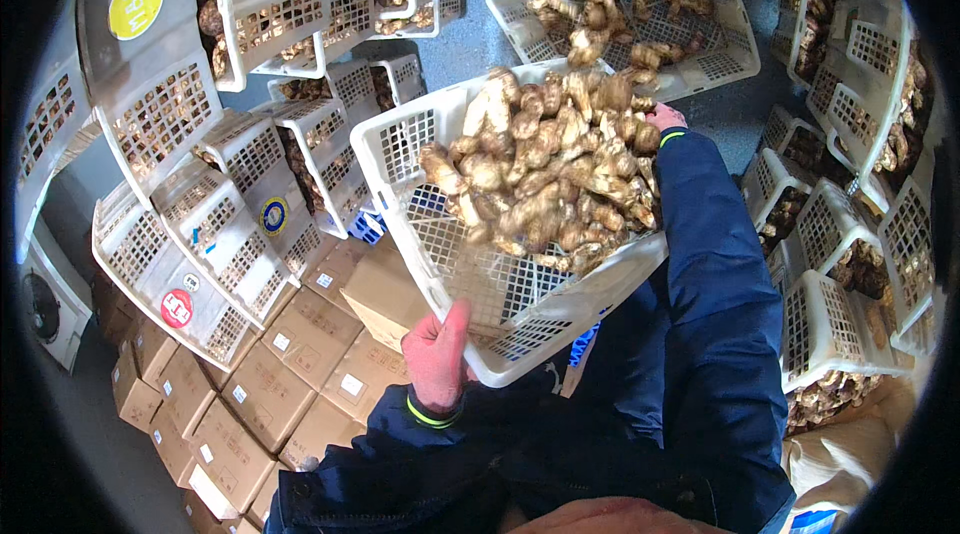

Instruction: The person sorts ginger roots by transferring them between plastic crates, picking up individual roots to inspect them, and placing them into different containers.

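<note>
A white plastic crate [400, 264] with mesh walls tilts in front of me. Knobbly brown-and-cream roots or mushrooms [560, 164], I cannot tell which, are heaped toward its far right side, and they look smeared by motion. The near left part of its floor is bare. My left hand [437, 354] is closed round the crate's near left rim. At the far right rim is my right hand [667, 118], closed there with its fingers partly hidden. Just beyond lies a second white crate [735, 29] on the floor, holding loose pieces of the same produce.
Stacked white crates [245, 159] full of produce stand to the left. More filled crates [825, 224] line the right side. Cardboard boxes [270, 389] are stacked at lower left, by a unit with a round fan [42, 304]. A beige sack [840, 454] lies at lower right.
</note>
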Tool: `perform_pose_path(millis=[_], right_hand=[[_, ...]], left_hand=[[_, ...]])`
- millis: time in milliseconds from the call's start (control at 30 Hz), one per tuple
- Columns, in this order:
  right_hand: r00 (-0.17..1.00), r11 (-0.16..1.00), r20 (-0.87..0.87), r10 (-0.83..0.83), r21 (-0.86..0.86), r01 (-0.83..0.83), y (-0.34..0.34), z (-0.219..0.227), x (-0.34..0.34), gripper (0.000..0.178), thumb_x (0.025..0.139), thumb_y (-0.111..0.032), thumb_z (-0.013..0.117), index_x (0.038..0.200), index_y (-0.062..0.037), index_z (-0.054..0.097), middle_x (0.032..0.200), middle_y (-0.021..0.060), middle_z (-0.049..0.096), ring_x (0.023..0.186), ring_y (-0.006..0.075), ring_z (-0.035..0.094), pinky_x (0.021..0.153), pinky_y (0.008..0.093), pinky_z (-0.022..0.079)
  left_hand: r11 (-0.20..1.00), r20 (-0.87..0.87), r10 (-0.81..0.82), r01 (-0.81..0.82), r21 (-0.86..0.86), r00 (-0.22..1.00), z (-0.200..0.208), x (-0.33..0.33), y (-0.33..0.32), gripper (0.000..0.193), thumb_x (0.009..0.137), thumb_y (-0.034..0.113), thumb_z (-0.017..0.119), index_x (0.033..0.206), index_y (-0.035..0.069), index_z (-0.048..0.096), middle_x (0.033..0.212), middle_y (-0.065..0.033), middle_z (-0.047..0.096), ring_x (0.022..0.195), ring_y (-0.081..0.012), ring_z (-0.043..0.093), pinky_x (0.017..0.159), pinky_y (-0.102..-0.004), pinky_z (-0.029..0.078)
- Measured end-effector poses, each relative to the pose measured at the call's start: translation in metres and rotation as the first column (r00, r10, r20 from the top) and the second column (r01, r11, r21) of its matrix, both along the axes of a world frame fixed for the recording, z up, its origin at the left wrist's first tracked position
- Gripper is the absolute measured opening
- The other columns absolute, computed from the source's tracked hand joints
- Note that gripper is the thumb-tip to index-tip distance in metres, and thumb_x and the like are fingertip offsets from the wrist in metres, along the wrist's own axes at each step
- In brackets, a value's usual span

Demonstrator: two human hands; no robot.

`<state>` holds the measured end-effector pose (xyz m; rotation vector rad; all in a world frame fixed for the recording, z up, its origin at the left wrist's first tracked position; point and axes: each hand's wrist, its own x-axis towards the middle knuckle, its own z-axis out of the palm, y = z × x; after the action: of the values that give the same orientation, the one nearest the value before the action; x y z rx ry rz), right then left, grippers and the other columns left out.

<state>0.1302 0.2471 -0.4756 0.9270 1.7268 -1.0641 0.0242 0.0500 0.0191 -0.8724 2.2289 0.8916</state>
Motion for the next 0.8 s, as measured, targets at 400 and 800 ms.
perform_pose_path(millis=[400, 800], right_hand=[[0.993, 0.995, -0.099, -0.066, 0.073, 0.073, -0.006, 0.039, 0.006, 0.040, 0.083, -0.031, 0.048, 0.121, -0.0187, 0.054, 0.112, 0.0135, 0.060, 0.105, 0.0308, 0.056, 0.091, 0.0392, 0.044], [0.988, 0.993, -0.108, -0.114, 0.031, 0.118, -0.005, 0.051, 0.011, 0.038, 0.086, -0.028, 0.049, 0.122, -0.0158, 0.055, 0.115, 0.0108, 0.060, 0.106, 0.0274, 0.057, 0.092, 0.0356, 0.043]], left_hand=[[0.996, 0.107, 0.084, -0.080, -0.038, 0.991, 0.008, 0.014, -0.013, 0.028, 0.087, 0.023, 0.062, 0.068, 0.002, 0.060, 0.051, -0.0028, 0.055, 0.037, -0.0082, 0.047, 0.035, -0.0207, 0.033], [0.998, 0.206, 0.051, -0.041, -0.053, 0.977, 0.016, 0.023, -0.021, 0.027, 0.089, 0.023, 0.058, 0.071, 0.002, 0.060, 0.051, -0.0028, 0.055, 0.036, -0.0082, 0.045, 0.034, -0.0206, 0.032]])
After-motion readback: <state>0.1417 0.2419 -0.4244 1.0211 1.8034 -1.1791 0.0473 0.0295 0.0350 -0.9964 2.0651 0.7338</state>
